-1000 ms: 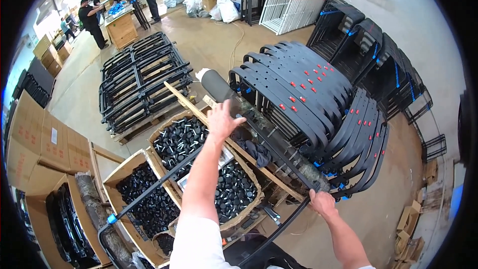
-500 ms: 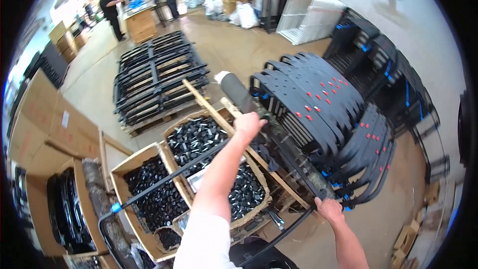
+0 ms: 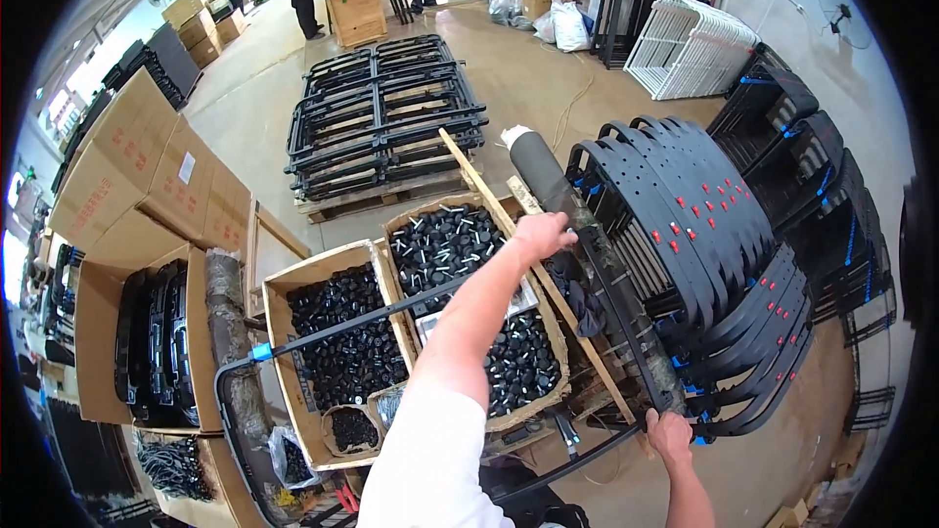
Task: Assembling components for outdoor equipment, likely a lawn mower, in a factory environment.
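Observation:
I hold a black tubular metal frame (image 3: 337, 334) with rounded corners and a piece of blue tape near its left corner. At the frame's far corner, beside a padded roll-shaped support, my left hand (image 3: 544, 238) is closed on the tube. Near the close right corner, my right hand (image 3: 671, 433) is wrapped round the tube. Part of the frame passes behind my left forearm. Beneath it stand open cardboard boxes, one with small black caps (image 3: 347, 347), another with black-headed screws (image 3: 445, 249). The padded support (image 3: 548, 171) runs under the frame's right side.
Stacked black curved frames with red plugs (image 3: 699, 205) stand close on the right. A pallet of black frames (image 3: 381, 117) lies ahead. Tall cardboard cartons (image 3: 166, 166) stand at left, a wooden strip (image 3: 548, 284) slants across the box edge. People stand at a far table (image 3: 357, 15).
My view has shifted, so the surroundings sit further right in the picture. Both hands keep their grip on the frame, which has barely moved relative to the boxes.

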Demonstrator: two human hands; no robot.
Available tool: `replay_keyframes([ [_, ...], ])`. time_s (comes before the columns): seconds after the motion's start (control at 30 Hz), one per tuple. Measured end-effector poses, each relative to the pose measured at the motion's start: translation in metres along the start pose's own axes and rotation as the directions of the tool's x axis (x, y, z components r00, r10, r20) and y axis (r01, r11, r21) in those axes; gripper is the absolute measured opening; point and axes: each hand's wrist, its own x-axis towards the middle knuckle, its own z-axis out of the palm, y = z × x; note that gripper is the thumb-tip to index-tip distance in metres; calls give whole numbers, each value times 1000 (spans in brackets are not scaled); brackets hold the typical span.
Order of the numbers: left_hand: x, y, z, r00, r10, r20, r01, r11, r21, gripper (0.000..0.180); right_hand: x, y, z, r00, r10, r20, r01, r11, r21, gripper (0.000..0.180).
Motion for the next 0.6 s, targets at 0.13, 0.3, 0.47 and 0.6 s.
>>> replay_keyframes([
  [0.13,-66,-112,-13,902,-364,-230,383,923,40,30,3,-17,-5,1000,-13,4,13,999,-34,60],
  [0.3,-131,-207,-8,801,-548,-239,596,765,244,30,4,-9,9,994,-70,-86,63,995,-82,60],
  [0.47,-126,-224,13,749,-618,-240,659,732,173,29,6,7,31,970,-140,-198,112,982,-150,56],
  [0.6,-125,-236,13,713,-656,-248,701,682,210,25,8,6,36,968,-153,-198,116,975,-188,52],
])
